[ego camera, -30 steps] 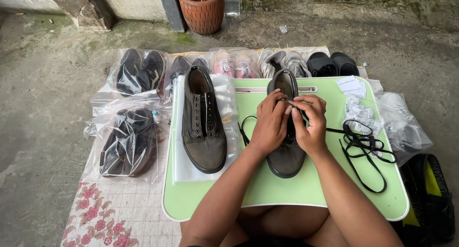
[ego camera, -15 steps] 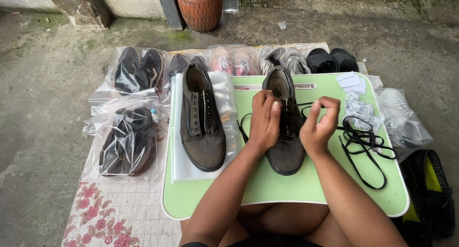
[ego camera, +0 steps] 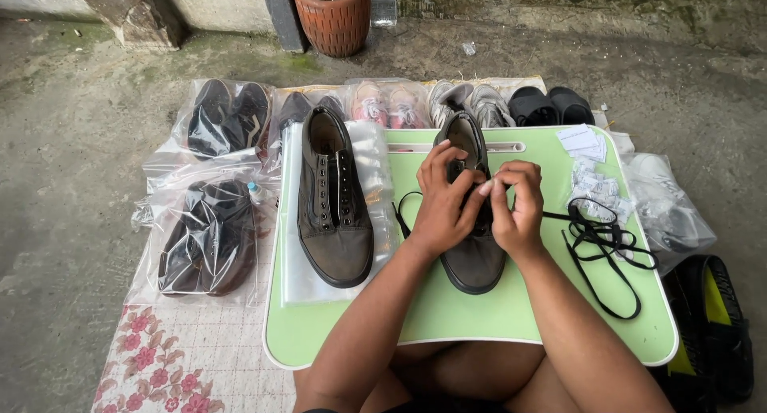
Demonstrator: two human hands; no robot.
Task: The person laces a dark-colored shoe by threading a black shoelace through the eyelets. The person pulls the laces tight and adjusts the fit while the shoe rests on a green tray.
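We log: dark shoe (ego camera: 473,253) at centre of green lap table (ego camera: 447,317) | left hand (ego camera: 441,205) rests on shoe's upper, fingers curled at the eyelets, grip unclear | right hand (ego camera: 518,209) fingers pinched on black lace (ego camera: 599,245), which trails right of shoe | second unlaced shoe (ego camera: 331,205) lies left of it on clear plastic.

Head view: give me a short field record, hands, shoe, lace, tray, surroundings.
left hand: resting on the dark grey canvas lace-up shoe, fingers at its eyelets
right hand: pinching the black shoelace over the same shoe
lace: mostly loose, looped on the tray to the right
surface: pale green plastic lap tray
beside: matching unlaced grey shoe on clear plastic bag
behind: bagged pairs of shoes; terracotta pot
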